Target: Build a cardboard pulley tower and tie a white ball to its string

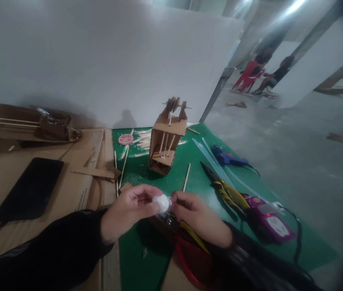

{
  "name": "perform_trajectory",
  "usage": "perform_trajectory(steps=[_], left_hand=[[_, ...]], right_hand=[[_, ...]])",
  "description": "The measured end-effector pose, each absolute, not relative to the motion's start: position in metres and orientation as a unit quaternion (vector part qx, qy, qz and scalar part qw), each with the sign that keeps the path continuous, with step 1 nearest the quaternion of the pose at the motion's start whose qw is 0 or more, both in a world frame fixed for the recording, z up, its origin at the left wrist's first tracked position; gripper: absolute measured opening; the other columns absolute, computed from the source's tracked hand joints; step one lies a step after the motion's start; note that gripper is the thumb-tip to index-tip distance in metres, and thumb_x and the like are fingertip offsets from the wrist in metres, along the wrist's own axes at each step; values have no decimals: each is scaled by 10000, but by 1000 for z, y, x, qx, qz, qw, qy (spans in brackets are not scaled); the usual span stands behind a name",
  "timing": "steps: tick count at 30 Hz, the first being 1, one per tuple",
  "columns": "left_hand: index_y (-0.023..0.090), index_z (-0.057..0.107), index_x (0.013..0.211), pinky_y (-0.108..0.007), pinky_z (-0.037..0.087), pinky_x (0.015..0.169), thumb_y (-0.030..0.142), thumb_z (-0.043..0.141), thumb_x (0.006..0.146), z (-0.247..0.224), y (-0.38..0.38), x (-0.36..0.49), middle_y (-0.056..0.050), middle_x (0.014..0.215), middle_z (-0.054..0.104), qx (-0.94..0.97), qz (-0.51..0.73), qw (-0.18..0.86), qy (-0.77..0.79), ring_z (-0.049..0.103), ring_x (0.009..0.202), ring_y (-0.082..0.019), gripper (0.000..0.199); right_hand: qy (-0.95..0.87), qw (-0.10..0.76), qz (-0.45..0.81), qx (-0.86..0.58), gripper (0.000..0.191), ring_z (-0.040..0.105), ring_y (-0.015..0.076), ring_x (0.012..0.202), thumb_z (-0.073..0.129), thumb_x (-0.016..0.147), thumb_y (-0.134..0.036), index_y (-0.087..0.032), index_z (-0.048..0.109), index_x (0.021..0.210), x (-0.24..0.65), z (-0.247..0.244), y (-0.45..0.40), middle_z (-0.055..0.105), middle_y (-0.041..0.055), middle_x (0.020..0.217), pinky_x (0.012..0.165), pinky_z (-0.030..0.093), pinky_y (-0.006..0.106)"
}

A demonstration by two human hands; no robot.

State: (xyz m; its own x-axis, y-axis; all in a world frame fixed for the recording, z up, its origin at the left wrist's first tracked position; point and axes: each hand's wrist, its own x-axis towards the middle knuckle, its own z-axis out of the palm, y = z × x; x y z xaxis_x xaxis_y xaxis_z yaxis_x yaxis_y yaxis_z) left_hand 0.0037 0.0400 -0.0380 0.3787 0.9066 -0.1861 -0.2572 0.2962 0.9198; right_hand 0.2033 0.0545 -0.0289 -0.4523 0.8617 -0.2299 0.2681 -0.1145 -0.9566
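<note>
Just past fingers [148,189], green tabletop [200,188], then grey floor [298,137].

Dark phone [28,190] flat on cardboard sheet [74,192], left. White board [98,60] upright along far side. Purple box [254,204], red light glowing, near right. Far right, blurred: red chair [247,76], pale pillar [316,56], seated person [280,74], apparently.

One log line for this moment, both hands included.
left hand: holding white ball | right hand: at ball's right edge | cardboard model: standing on green table beyond hands | glue gun: lying right of model
</note>
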Motion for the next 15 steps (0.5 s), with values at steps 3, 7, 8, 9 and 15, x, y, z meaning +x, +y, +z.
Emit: perform_trajectory(steps=[3,7,8,9,15], left_hand=[[154,645,939,-224,465,742,255,757,727,-38,40,4,-15,887,651,476,350,709,386,601,797,-118,260],[151,613,938,-220,441,689,293,707,767,-44,37,6,-4,818,614,527,299,679,414,571,737,-112,242],[158,598,945,-222,438,680,297,699,772,-46,36,7,-2,814,609,535,295,673,418,569,730,-114,244],[166,579,958,-226,437,678,297,699,771,-48,36,7,-1,819,608,538,294,668,422,570,729,-117,258],[152,597,1056,-296,464,783,358,691,779,-51,40,7,-70,951,659,509,343,664,428,617,870,-185,358]], right_hand=[[-556,274,628,-471,169,355,63,441,568,745,-303,-153,543,671,216,-26,68,452,-58,484,439,243,186],[-541,264,645,-470,208,307,53,412,588,748,-335,-141,567,678,221,-15,76,439,-61,454,415,182,188],[-551,254,641,-470,215,310,53,418,591,756,-338,-136,578,686,219,-12,75,437,-61,459,417,186,187],[-563,249,633,-469,220,322,55,429,591,764,-341,-132,588,695,217,-9,73,443,-57,474,422,201,184],[-680,250,522,-449,234,454,96,575,536,853,-330,-139,628,757,199,1,43,566,-2,645,526,361,196]])
